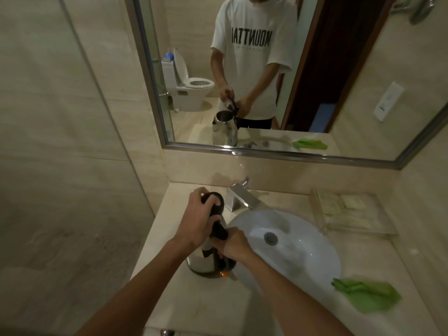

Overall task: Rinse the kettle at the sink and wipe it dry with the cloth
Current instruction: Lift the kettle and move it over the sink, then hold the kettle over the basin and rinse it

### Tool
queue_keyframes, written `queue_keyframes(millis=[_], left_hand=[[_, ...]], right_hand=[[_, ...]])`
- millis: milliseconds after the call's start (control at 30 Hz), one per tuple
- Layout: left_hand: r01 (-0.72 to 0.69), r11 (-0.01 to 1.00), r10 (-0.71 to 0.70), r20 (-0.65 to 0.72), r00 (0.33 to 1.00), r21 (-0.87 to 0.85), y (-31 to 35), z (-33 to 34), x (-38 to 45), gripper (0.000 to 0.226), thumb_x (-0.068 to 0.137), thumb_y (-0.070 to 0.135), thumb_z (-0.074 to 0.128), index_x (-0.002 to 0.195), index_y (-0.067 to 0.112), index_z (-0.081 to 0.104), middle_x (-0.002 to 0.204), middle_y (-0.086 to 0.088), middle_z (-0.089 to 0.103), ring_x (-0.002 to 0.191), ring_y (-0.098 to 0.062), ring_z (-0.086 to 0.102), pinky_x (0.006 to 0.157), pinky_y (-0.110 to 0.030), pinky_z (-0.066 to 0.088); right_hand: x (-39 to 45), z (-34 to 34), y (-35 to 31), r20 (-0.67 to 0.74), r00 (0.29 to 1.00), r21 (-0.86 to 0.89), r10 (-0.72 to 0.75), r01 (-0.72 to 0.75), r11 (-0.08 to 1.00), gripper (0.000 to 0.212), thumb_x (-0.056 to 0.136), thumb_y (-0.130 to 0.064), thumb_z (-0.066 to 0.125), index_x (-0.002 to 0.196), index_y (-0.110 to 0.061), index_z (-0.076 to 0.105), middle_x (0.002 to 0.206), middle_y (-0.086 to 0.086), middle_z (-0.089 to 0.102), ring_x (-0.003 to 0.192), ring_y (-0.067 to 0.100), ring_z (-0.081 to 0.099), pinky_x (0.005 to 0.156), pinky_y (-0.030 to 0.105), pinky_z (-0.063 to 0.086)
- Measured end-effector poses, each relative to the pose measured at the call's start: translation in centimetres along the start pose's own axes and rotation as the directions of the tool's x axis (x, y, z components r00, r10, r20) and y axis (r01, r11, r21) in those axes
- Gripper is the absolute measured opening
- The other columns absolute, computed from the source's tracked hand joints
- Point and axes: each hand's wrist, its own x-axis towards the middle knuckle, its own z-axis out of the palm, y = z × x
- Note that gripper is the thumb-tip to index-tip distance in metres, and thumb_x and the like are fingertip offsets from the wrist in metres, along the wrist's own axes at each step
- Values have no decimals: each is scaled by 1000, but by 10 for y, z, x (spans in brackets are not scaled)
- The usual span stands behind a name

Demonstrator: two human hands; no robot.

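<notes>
A steel kettle [202, 263] with a black handle and lid stands on the counter left of the white sink [305, 241]. My left hand [196, 219] grips the kettle's black lid, which is raised. My right hand [234, 244] is closed around the black handle. The mirror reflection shows the kettle's mouth open. A green cloth [366, 293] lies crumpled on the counter to the right of the sink, apart from both hands. The chrome tap [238, 196] sits behind the basin, with no water visible.
A clear tray [349, 209] holding small packets stands at the back right of the counter [167, 238]. A large mirror [351, 69] covers the wall above. A glass partition [84, 81] rises on the left. The counter's front edge is near my arms.
</notes>
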Motion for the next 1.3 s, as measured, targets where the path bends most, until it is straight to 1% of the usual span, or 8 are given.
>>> queue_keyframes(millis=[200,300,500,667,767,867,1033,1300], left_hand=[[-109,994,109,16,994,21,41,16,41,39,81,25,69,111,18,46,132,-8,35,113,-21,42,90,-27,47],[-62,996,66,62,996,-64,58,30,69,44,79,29,71,112,21,43,123,-4,38,100,-17,48,83,-26,49],[77,980,-61,95,994,-181,77,69,116,18,92,38,51,94,21,48,94,0,55,71,-16,55,64,-26,46],[255,948,-234,130,964,-188,65,115,145,14,91,26,54,77,24,51,84,-3,62,73,-17,56,63,-25,44],[299,949,-280,170,945,-96,39,144,156,20,87,27,53,69,33,45,82,1,62,73,-16,58,68,-37,53],[326,945,-315,239,918,-6,28,161,170,7,85,26,51,85,21,56,93,-2,62,84,-22,60,77,-40,53],[299,948,-319,372,872,110,23,178,186,36,86,10,55,121,2,52,124,-17,56,114,-31,54,96,-38,44],[417,908,-400,365,841,33,-14,190,199,27,89,15,55,114,4,54,117,-16,57,107,-31,55,89,-35,43]], right_hand=[[22,-59,18,-47,999,1,-9,9,1000,20,82,-35,70,87,-16,65,84,5,73,77,18,70,80,32,60],[31,-101,39,5,1000,11,6,-7,1000,18,79,-25,73,93,-15,67,89,6,75,81,19,73,83,36,61],[45,-179,88,118,993,-39,15,-11,999,37,62,-21,69,90,2,70,85,21,75,80,34,74,65,34,59],[59,-220,117,93,995,-40,48,-45,998,42,61,-18,66,95,7,68,69,15,64,58,23,64,53,31,47],[69,-229,127,46,996,-10,78,-78,997,30,63,-15,65,88,1,69,64,8,60,52,17,59,48,25,45],[82,-229,132,43,993,27,113,-114,993,35,60,-17,67,89,3,69,66,9,63,58,19,64,53,29,48],[100,-215,131,64,988,49,141,-144,988,13,60,-13,66,70,-6,63,58,7,58,49,17,58,47,28,44],[119,-184,126,146,977,60,157,-167,984,9,60,-12,63,66,-8,58,53,7,52,45,16,53,48,26,43]])
